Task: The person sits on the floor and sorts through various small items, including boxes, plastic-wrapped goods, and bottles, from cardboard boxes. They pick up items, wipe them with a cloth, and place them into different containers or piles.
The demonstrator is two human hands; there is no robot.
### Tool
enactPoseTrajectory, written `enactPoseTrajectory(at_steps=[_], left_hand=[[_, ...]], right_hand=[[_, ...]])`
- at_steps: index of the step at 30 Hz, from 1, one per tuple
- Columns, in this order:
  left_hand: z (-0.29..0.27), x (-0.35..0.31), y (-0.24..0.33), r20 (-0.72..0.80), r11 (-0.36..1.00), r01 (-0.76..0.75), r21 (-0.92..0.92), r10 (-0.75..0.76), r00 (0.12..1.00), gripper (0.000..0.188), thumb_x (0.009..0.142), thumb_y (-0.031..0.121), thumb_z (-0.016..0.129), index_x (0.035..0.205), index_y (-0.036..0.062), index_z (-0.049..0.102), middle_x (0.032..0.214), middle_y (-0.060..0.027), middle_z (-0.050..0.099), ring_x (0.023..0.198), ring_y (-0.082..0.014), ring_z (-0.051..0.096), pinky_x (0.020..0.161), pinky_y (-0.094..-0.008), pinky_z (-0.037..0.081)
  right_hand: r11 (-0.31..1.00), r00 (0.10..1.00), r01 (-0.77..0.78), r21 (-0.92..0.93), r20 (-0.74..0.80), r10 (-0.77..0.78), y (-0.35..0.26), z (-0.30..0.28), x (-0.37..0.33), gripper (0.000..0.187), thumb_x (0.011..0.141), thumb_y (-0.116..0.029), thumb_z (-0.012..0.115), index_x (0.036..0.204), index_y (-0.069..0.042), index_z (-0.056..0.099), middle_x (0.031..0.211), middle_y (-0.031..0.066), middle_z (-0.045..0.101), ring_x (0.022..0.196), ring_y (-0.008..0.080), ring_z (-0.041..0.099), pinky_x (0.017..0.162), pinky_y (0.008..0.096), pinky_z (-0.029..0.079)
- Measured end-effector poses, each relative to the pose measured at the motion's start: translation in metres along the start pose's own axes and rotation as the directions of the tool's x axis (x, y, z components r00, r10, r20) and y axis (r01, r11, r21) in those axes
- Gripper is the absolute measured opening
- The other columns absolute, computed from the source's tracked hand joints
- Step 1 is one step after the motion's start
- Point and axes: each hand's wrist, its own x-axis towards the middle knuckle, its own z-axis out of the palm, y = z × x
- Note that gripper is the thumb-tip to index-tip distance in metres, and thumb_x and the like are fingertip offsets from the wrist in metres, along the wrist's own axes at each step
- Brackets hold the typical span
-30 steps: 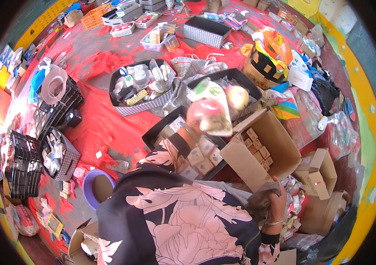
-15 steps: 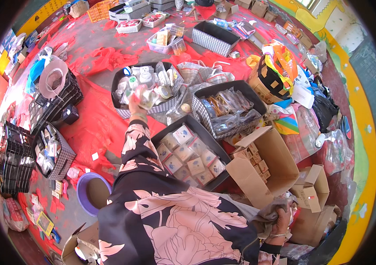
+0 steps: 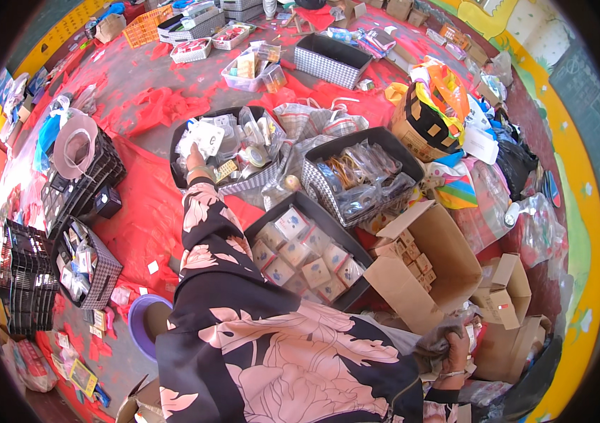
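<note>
My left hand (image 3: 195,161) reaches forward into a checked basket (image 3: 245,185) with a dark rim. Its fingers close on the lower edge of a white packet (image 3: 208,138) with a small dark mark; the fingertips are partly hidden. Clear-wrapped pieces and a round lidded container (image 3: 254,156) lie beside it. Down at the lower right, my right hand (image 3: 457,350) is closed round a crumpled grey-brown cloth (image 3: 435,341). Between my arms sits a dark tray (image 3: 358,297) of square, clear-wrapped packets (image 3: 293,252).
Another checked basket (image 3: 328,194) holds bagged goods. An open cardboard box (image 3: 448,257) with small cartons stands right of the tray. A purple basin (image 3: 137,331) is by my left arm. Black crates (image 3: 28,282) stack at left. Red sheeting (image 3: 141,233) covers much of the floor.
My left hand has let go of a clear-wrapped item and moved slightly left; the white packet has come nearer and is at its fingers. The right hand still grips the cloth.
</note>
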Motion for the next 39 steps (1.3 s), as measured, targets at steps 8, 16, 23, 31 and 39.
enactPoseTrajectory(at_steps=[8,16,23,31,39], left_hand=[[-0.017,-0.019,-0.125,0.460,-0.159,-0.432,0.888,0.253,0.851,0.030,0.088,0.021,0.037,0.098,0.0061,0.061,0.096,-0.0208,0.062,0.094,-0.0356,0.060,0.079,-0.0466,0.046],[0.045,-0.032,-0.170,0.605,0.142,-0.637,0.758,0.214,0.767,0.033,0.077,0.026,0.045,0.089,0.0023,0.065,0.094,-0.0224,0.061,0.094,-0.0371,0.057,0.083,-0.0432,0.044],[0.068,0.041,-0.215,0.779,-0.463,-0.731,0.501,-0.127,0.614,0.027,0.082,0.017,0.047,0.095,0.0028,0.066,0.098,-0.0178,0.063,0.090,-0.0326,0.062,0.077,-0.0393,0.050],[0.086,-0.016,-0.243,0.760,-0.246,-0.777,0.580,-0.181,0.625,0.033,0.083,0.026,0.044,0.097,0.0041,0.064,0.099,-0.0230,0.060,0.091,-0.0397,0.059,0.081,-0.0445,0.046],[0.092,-0.034,-0.231,0.967,-0.504,-0.837,0.212,0.232,0.105,0.019,0.082,0.015,0.048,0.080,0.0060,0.064,0.080,-0.0153,0.062,0.069,-0.0315,0.060,0.062,-0.0420,0.048]], right_hand=[[1.000,1.000,-0.024,0.013,-0.003,0.024,-0.003,0.005,-0.004,0.034,0.069,-0.004,0.051,0.102,-0.001,0.058,0.092,0.0026,0.060,0.082,0.0143,0.057,0.076,0.0255,0.045],[0.999,0.985,0.038,0.007,-0.167,-0.036,0.014,-0.023,-0.007,0.038,0.070,0.000,0.050,0.106,0.000,0.058,0.094,0.0023,0.060,0.084,0.0124,0.056,0.077,0.0240,0.044],[0.996,0.920,0.043,0.076,-0.392,-0.010,0.020,-0.074,-0.025,0.031,0.074,-0.004,0.053,0.105,-0.001,0.057,0.093,0.0033,0.059,0.083,0.0142,0.055,0.075,0.0258,0.045],[0.993,0.794,-0.091,0.073,-0.596,0.117,0.040,-0.128,-0.072,0.031,0.077,-0.010,0.053,0.107,-0.001,0.054,0.097,0.0056,0.057,0.088,0.0175,0.055,0.080,0.0297,0.044],[0.982,0.733,-0.141,0.125,-0.653,0.189,0.050,-0.119,-0.084,0.029,0.078,-0.012,0.054,0.105,-0.004,0.058,0.095,0.0048,0.060,0.086,0.0170,0.057,0.075,0.0293,0.047]])
